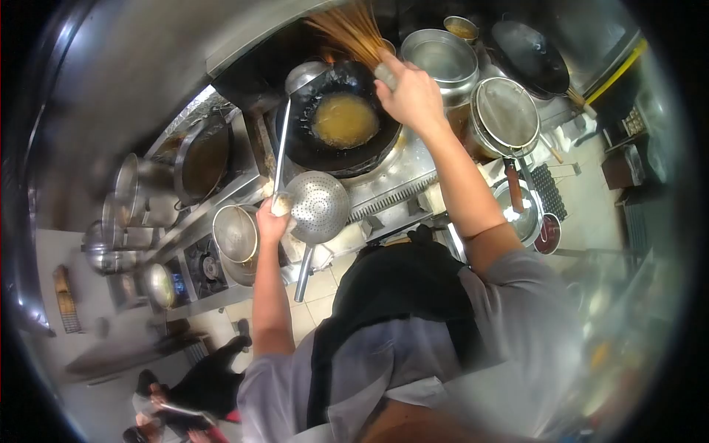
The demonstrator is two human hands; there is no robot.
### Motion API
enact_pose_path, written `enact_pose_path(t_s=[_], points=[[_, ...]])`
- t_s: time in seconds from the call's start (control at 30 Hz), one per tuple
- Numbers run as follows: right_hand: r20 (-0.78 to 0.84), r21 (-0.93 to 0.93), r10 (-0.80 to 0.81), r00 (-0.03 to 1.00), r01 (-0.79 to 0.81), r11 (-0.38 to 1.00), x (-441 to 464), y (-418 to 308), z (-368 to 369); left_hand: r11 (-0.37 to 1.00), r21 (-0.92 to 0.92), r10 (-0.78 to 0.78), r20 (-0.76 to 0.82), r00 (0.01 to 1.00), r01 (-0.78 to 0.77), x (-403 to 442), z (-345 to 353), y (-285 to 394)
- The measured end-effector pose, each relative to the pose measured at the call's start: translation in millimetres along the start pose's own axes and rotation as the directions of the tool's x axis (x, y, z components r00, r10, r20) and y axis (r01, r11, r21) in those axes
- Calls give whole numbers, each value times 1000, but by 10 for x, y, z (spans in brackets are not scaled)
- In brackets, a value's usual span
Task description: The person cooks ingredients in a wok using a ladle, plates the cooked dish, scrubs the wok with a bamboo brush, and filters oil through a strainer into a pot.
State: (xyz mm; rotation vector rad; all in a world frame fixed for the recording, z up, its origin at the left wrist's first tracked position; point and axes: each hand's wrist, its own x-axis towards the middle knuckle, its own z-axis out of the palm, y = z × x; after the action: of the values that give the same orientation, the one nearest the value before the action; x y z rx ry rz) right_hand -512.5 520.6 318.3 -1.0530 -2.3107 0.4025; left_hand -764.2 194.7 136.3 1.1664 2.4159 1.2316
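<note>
From where I stand, the right hand has its fingers wrapped round the fat end of a brush. The brush is up past the far rim of the wok, toward the back edge of the counter, its thin sticks fanning out to the left. I can't tell if they touch anything.

The left hand has its fingers closed round the end of a ladle, near the counter's front edge. The ladle's long arm runs up to its bowl, at the wok's far left rim. Some yellow liquid sits in the bottom of the wok. A strainer full of holes is right by the left hand, its handle pointing back toward the person — I can't tell if the hand touches it too.

The brush looks light, with springy, bendy tips and a stiff bundled end, so that bundle is the best place to hold. The ladle looks hard and smooth — not easy to break. It may get tippy if its bowl is full, and slippery if greasy, so a tight hold at the far end, away from the bowl, seems good.
</note>
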Motion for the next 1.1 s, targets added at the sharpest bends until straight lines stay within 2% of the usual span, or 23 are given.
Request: enact_pose_path(t_s=[0.03, 0.07, 0.1, 0.17, 0.2, 0.23, 0.27, 0.33, 0.4, 0.43, 0.5, 0.53, 0.57, 0.67, 0.73, 0.77, 0.83, 0.9, 0.97, 1.03, 1.07, 1.1], points=[[-56, 15, -60, 997, 61, 998, -2, -71, -19, 1000, 4, 1, 3, 1000, -1, -11, 18, -5], [184, -101, -61, 981, 81, 992, 84, -89, 56, 999, -40, 1, 9, 1000, 0, -25, 50, -5], [344, -179, -27, 939, 94, 979, 208, 6, 349, 996, -86, -2, 16, 1000, 3, -56, 84, 4], [580, -341, -23, 814, 269, 901, 477, 413, 733, 994, -111, -22, 26, 999, 25, -182, 95, 7], [567, -343, -17, 823, 255, 904, 445, 492, 717, 990, -133, -33, 29, 999, 37, -181, 52, 5], [453, -327, 37, 891, 127, 936, 460, 548, 640, 991, -116, 73, 3, 997, -72, -152, 19, -43], [344, -297, 93, 935, 14, 955, 475, 590, 593, 984, -172, 59, 22, 998, -54, -85, 21, -111], [136, -127, 69, 988, -52, 991, 342, 319, 5, 975, -223, 7, 45, 999, 4, -204, 32, -181], [-22, 11, -37, 999, 38, 999, 245, 136, -378, 918, -361, -122, 134, 983, 163, -193, -27, -61], [-84, 48, -101, 991, 105, 993, 223, 83, -447, 921, -354, -124, 137, 983, 165, -177, -50, -33], [182, -126, -191, 965, 216, 968, 390, 153, -151, 930, -332, -115, 148, 982, 159, -217, -51, 1], [404, -234, -131, 905, 240, 942, 547, 208, 72, 930, -330, -120, 149, 982, 163, -252, -52, -41], [538, -354, -84, 839, 316, 880, 688, 398, 345, 939, -313, -104, 144, 984, 145, -257, -67, -110], [507, -437, -82, 858, 338, 833, 745, 733, 442, 938, -320, -89, 140, 986, 130, -190, -172, 15], [163, -226, 3, 987, 35, 973, 478, 530, 158, 913, -364, -126, 180, 976, 185, -256, -137, 32], [182, -221, -3, 983, 44, 974, 300, 380, 9, 904, -342, -203, 185, 962, 256, -277, -125, 81], [-63, 10, -107, 992, 108, 994, 94, 51, -241, 871, -399, -230, 180, 956, 285, -282, -31, 134], [133, -100, -119, 984, 132, 986, 31, -115, 35, 858, -401, -257, 205, 944, 321, -267, 37, 272], [109, -79, -157, 982, 166, 983, 252, 252, 792, 838, -402, -291, 241, 926, 368, -377, 101, 314], [329, -296, 109, 938, -7, 955, 585, 678, 1089, 762, -448, -397, 249, 884, 468, -475, 182, 297], [288, -267, 121, 950, -42, 963, 519, 728, 976, 711, -517, -461, 169, 871, 477, -552, 250, 216], [240, -238, 126, 963, -67, 969, 465, 711, 806, 653, -646, -442, 100, 891, 396, -545, 348, 213]])
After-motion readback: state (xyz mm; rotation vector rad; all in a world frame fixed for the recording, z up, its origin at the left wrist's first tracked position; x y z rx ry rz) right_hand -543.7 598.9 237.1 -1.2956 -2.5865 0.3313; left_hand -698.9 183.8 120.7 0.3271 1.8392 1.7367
